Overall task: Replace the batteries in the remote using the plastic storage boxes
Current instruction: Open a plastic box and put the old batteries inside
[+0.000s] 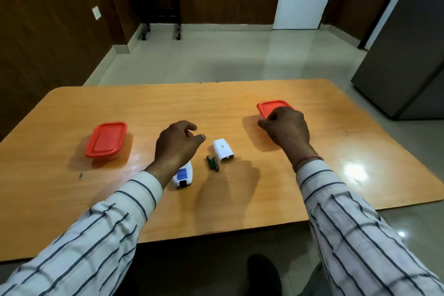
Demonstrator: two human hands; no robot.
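On the left of the wooden table [72, 108] sat a clear plastic storage box with a red lid [106, 140], lid on, well apart from everything else. A small dark fleck [80, 176] lay on the tabletop just in front of it.

Next came the left hand [176, 144], in a striped sleeve [101, 228], hovering with fingers loosely curled and thumb out toward the middle of the table; it grasped nothing that could be seen. Beneath its wrist lay the white remote [183, 176], partly hidden by the hand, with a blue label showing and a dark opening at its near end (whether the hand touched it could not be told).

Just right of the remote lay two dark green batteries [212, 163], side by side on the wood. Just beyond them rested the white battery cover [223, 149], detached from the remote and lying apart from it.

Farther right, the right hand [286, 127] was curled with fingers bent inward over the near edge of a second red-lidded storage box [271, 106]. Whether it gripped the lid or only rested there could not be told, since the hand hid the contact.
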